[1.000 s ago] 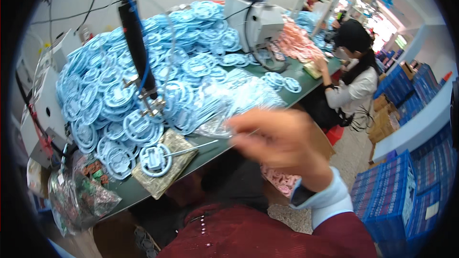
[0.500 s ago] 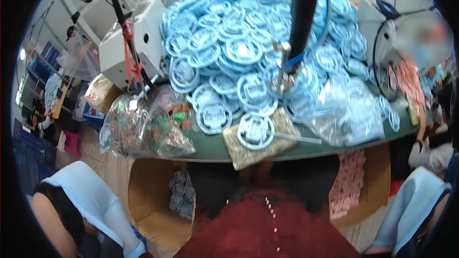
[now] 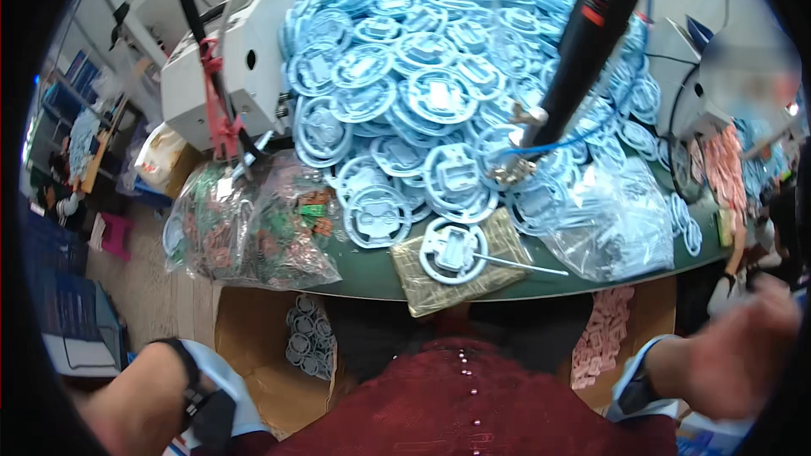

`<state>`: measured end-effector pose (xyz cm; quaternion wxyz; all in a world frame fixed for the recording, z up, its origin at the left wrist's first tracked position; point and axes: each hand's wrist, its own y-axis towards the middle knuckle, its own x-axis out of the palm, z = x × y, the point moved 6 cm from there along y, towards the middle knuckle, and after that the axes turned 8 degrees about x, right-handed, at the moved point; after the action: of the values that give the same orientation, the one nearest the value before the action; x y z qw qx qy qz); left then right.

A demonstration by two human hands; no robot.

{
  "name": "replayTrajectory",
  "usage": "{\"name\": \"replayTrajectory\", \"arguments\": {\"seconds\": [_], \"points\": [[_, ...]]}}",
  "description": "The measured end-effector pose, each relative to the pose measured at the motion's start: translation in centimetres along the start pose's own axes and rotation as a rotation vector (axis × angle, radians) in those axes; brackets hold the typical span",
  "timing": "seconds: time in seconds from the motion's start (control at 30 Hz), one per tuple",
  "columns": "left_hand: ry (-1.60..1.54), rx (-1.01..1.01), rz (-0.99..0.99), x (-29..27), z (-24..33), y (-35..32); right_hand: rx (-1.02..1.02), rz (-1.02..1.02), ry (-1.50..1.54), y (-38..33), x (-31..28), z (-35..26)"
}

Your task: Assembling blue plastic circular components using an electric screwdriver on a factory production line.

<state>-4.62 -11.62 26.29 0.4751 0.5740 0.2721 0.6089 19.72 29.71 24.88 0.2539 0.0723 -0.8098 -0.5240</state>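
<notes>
My left hand (image 3: 139,393) is at the lower left, blurred and partly cut off by the rim, with a black band on its wrist. My right hand (image 3: 739,359) is raised at the lower right and smeared by motion. Both are away from the table, and the fingers cannot be made out. Nearest to me on the table, a round light-blue plastic part (image 3: 454,251) lies on a gold, tape-wrapped block (image 3: 414,283). A thin white stick (image 3: 532,268) reaches rightward from that part. Behind it rises a large heap of similar light-blue parts (image 3: 439,93).
Clear bags hold green and copper-coloured pieces (image 3: 253,228) on the left and light-blue parts (image 3: 625,228) on the right. A black post tool (image 3: 583,51) with blue tubing hangs over the heap. Cardboard boxes (image 3: 245,338) stand below the green table (image 3: 363,274). A co-worker's arm (image 3: 735,257) is at right.
Both my hands have come into view at the sides, where light-blue sleeves showed before. The view has shifted slightly. The blue part still lies on the gold block.
</notes>
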Motion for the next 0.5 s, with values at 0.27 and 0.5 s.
{"name": "replayTrajectory", "arguments": {"seconds": [0.27,0.5], "points": [[0.534,-0.923,-0.945,-1.7,-8.4,-22.0,0.548,-1.250,-0.291,-24.1,4.0,9.0],[0.595,-0.796,-1.010,-2.4,-9.1,-28.7,0.349,-1.397,-0.415,-26.4,7.1,9.1]]}}
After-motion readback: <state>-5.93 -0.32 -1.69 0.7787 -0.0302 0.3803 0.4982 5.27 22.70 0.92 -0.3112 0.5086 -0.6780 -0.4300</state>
